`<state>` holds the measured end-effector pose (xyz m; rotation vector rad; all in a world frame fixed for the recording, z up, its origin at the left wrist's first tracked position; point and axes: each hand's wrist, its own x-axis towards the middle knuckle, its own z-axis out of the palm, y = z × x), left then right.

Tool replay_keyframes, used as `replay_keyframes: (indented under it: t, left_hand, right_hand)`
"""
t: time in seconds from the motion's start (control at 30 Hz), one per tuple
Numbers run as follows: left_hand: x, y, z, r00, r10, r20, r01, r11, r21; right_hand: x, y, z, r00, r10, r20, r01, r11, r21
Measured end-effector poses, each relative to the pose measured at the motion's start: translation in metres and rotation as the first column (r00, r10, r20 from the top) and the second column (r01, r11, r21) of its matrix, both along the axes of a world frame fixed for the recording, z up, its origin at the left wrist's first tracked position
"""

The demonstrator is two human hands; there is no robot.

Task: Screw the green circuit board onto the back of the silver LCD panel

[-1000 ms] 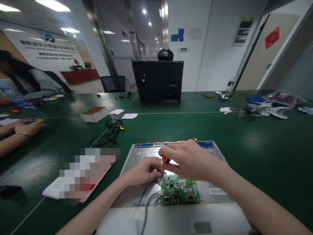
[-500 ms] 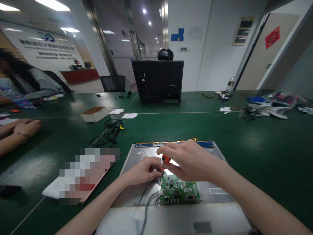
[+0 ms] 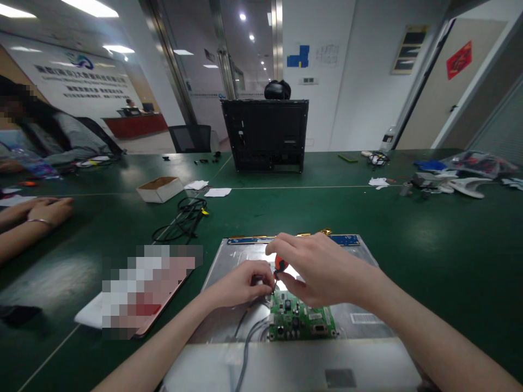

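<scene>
Looks like office, probably meeting room beside reception area. Shown by large wall sign (image 3: pixel 81 76) with logo and lettering, red reception desk (image 3: pixel 134 127) in background, metal-framed glass partition (image 3: pixel 245 54), ceiling light panels (image 3: pixel 90 7). Furnished with long green counter (image 3: pixel 245 215) and mesh-back chair (image 3: pixel 190 139). Also serves for electronics work, judging by bare green circuit board (image 3: pixel 300 320) on metal panel (image 3: pixel 223 258) and black monitor-like housing (image 3: pixel 265 130) standing at counter's far side.

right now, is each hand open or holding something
Left hand: curled by the green circuit board; its hold cannot be told.
Right hand: closed on an orange-handled tool.
</scene>
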<state>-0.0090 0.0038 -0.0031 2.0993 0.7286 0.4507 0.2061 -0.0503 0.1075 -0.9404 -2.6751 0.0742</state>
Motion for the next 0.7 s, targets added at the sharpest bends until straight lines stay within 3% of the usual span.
replay_keyframes:
  t: [0.7]
  left_hand:
    - [0.0029, -0.0043, 0.0051, 0.999, 0.011, -0.047, -0.009, 1.0, 0.029]
  right_hand:
    - [-0.0001, 0.0014, -0.0037, 0.999, -0.028, 0.025, 0.028, 1.0, 0.007]
